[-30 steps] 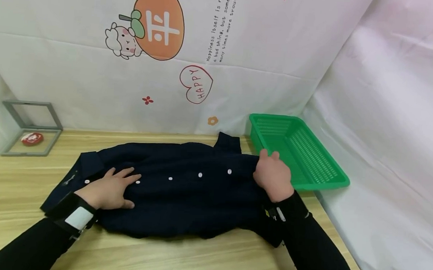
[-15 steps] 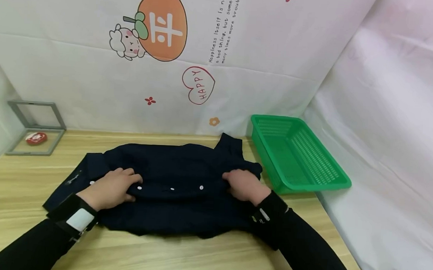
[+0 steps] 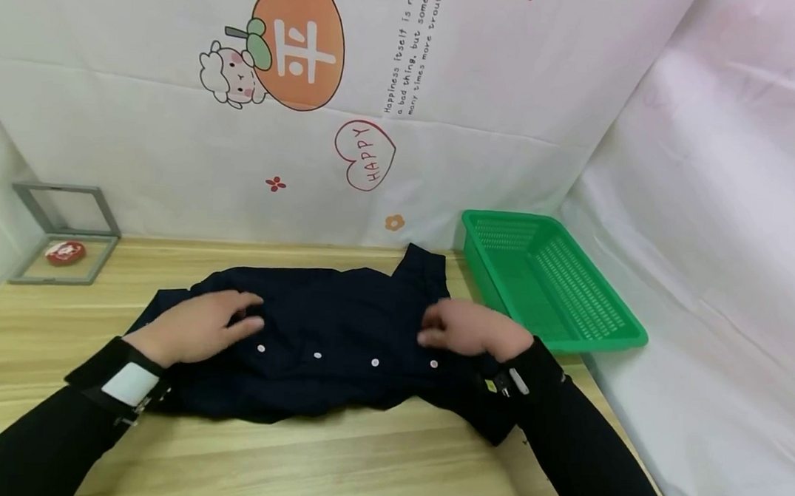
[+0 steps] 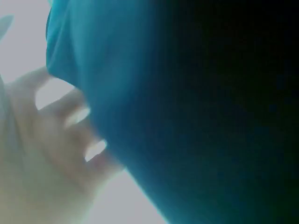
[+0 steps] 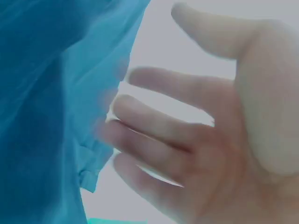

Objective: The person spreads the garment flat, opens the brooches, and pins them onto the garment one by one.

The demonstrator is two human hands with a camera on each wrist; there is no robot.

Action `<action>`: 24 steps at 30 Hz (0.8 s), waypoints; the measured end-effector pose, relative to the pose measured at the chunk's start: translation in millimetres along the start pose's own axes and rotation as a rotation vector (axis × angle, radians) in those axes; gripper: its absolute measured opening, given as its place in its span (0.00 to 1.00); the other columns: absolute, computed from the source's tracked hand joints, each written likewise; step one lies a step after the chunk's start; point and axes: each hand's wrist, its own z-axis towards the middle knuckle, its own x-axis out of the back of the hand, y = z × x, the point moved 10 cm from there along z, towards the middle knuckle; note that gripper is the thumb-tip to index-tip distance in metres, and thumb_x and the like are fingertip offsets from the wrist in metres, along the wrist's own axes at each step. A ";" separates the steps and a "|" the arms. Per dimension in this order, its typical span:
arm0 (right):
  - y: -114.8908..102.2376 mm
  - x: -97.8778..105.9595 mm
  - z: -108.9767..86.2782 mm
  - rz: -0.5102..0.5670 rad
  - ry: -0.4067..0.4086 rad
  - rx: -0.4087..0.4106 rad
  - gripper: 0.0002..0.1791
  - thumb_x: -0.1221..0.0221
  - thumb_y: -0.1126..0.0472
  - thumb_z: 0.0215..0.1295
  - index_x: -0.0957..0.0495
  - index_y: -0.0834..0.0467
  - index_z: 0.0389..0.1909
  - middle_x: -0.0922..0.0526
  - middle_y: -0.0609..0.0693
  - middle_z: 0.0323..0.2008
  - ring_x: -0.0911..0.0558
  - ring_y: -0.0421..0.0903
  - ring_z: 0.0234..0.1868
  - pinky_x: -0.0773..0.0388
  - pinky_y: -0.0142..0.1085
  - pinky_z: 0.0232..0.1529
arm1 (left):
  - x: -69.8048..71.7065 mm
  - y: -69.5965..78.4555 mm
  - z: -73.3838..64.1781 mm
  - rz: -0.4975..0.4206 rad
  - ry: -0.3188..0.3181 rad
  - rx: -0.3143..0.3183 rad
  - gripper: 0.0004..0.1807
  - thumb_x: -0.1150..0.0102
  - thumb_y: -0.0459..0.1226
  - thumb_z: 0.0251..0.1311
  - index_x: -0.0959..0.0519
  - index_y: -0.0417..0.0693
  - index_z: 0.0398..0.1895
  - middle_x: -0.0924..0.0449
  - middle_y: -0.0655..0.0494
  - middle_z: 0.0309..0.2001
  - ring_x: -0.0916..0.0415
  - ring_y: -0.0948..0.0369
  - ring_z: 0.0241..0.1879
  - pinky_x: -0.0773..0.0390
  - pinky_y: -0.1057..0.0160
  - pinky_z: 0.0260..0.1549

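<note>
A dark navy button-up shirt [image 3: 341, 312] lies spread on the wooden table, its row of white buttons running across the front. Over its left part is my left hand [image 3: 197, 329], thumb and fingers apart. In the left wrist view, cloth hides the fingertips of that hand [image 4: 51, 135]. My right hand [image 3: 470, 329] is over the shirt's right part, near the upper sleeve. The right wrist view shows its fingers [image 5: 154, 114] loosely bent and spread, with the thumb apart and nothing held. The shirt [image 5: 88, 84] is beside those fingertips and looks blue there.
A green plastic basket [image 3: 502, 301] stands at the back right, close to the shirt. At the back left, a grey frame [image 3: 93, 272] carries a small red object [image 3: 66, 253]. White printed cloth [image 3: 175, 157] hangs behind the wooden table [image 3: 281, 465].
My right hand first drew the shirt's right end inward, then let go and shifted slightly right. My left hand has lifted from the cloth. The button row has moved toward the front.
</note>
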 end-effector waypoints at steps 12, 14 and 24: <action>39.9 -8.9 91.0 -0.132 0.019 -0.207 0.39 0.39 0.58 0.71 0.47 0.63 0.76 0.29 0.61 0.66 0.28 0.56 0.65 0.32 0.47 0.63 | -8.0 -59.1 38.4 0.236 -0.012 0.157 0.28 0.41 0.31 0.65 0.31 0.34 0.68 0.24 0.30 0.52 0.27 0.32 0.50 0.29 0.33 0.44; 37.8 -3.3 91.5 -0.131 0.073 -0.184 0.33 0.42 0.63 0.72 0.40 0.62 0.74 0.23 0.59 0.59 0.23 0.54 0.58 0.27 0.46 0.58 | -6.8 -62.9 38.9 0.241 0.013 0.159 0.23 0.46 0.28 0.67 0.28 0.35 0.65 0.22 0.31 0.48 0.26 0.33 0.48 0.30 0.33 0.45; -33.1 39.6 4.4 -0.281 0.433 0.433 0.17 0.43 0.81 0.51 0.21 0.54 0.30 0.28 0.50 0.37 0.29 0.46 0.32 0.30 0.36 0.31 | 25.9 -81.1 15.2 0.212 0.080 0.329 0.20 0.52 0.26 0.66 0.28 0.27 0.60 0.26 0.25 0.49 0.26 0.32 0.46 0.30 0.32 0.42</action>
